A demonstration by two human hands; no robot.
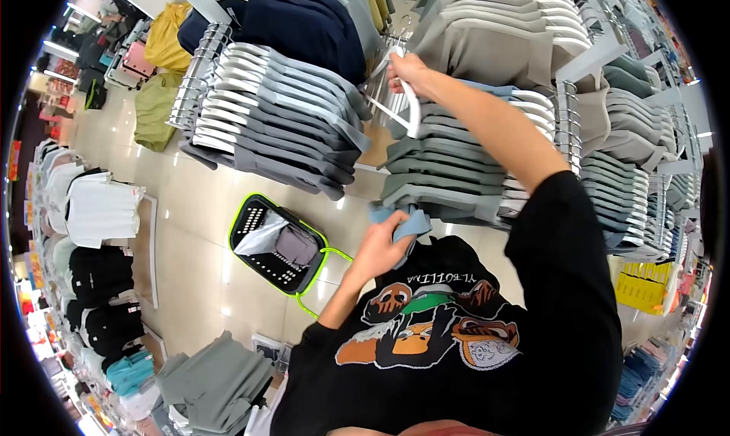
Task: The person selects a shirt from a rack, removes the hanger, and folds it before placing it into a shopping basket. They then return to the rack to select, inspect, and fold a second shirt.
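Observation:
In the head view my right hand (409, 71) is raised among the racks, closed around the top of a white plastic hanger (413, 116). No garment hangs on this hanger. Lower down, in front of my chest, my left hand (382, 243) grips a bunched light blue garment (413, 224). Just right of the hanger hang grey-green shirts (449, 162) on white hangers, and to its left hang grey and pale blue shirts (293, 120). On the floor by my left forearm stands a black shopping basket (247, 211) with a lime green rim, holding a pale garment and a grey folded one.
Beige shirts (494, 48) and navy garments (304, 25) fill the racks behind. White and black tops line the left side. A sage green garment pile (213, 383) lies at lower left. A yellow sign (642, 286) is at right. The floor is glossy tile (190, 238).

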